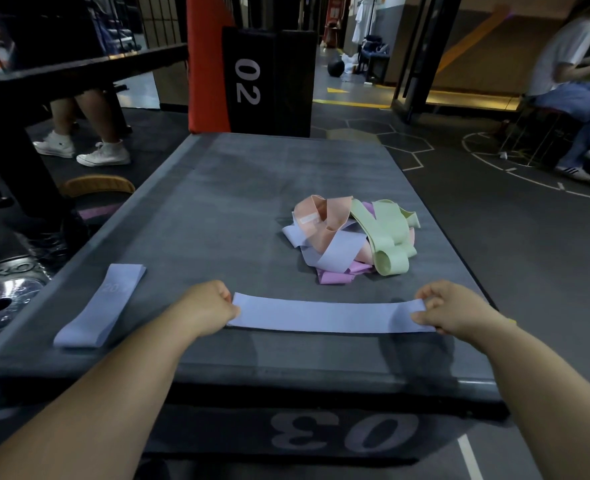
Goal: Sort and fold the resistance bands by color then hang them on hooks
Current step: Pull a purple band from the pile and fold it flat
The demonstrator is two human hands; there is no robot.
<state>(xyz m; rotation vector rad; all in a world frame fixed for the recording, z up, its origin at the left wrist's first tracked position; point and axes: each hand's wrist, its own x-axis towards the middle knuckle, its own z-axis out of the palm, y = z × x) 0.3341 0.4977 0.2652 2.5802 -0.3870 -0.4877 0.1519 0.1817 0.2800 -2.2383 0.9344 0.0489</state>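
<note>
A lavender-blue resistance band (328, 315) lies stretched flat across the near part of the dark grey padded box top (238, 209). My left hand (210, 306) pinches its left end and my right hand (449, 308) pinches its right end. A second lavender-blue band (101, 306), folded flat, lies at the box's near left. Beyond the stretched band sits a tangled pile of bands (352, 242) in peach, green, lavender-blue and pink-purple.
The box front shows "03" (345, 433). A black and orange box marked "02" (252, 81) stands behind it. A weight plate (2, 303) lies on the floor at left. One person stands at far left (89, 140), another sits at far right (570, 91).
</note>
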